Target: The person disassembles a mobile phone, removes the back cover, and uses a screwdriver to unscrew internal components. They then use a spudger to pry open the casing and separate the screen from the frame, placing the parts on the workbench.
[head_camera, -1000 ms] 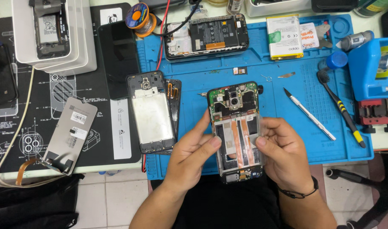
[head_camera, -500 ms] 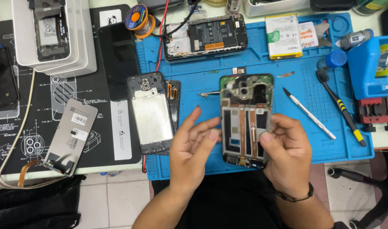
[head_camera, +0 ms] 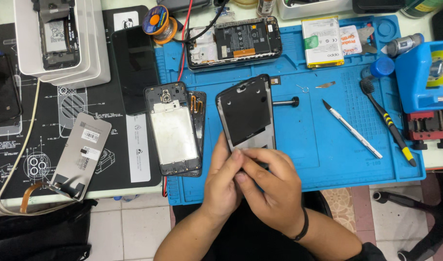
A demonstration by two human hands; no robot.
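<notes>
Leftmost, a grey screen panel (head_camera: 82, 153) with an orange flex cable lies on the black mat (head_camera: 134, 159), and an open phone frame (head_camera: 173, 128) sits at the edge of the blue mat (head_camera: 318, 145). Next comes the left hand (head_camera: 221, 186), fingers closed on the lower end of a dark phone body (head_camera: 245, 113) — held tilted above the blue mat. Its partner, the right hand (head_camera: 272, 188), pinches the same lower edge, thumb touching the left fingers. Further right lie a craft knife (head_camera: 352, 129) and a screwdriver (head_camera: 388, 121), well apart from both hands.
</notes>
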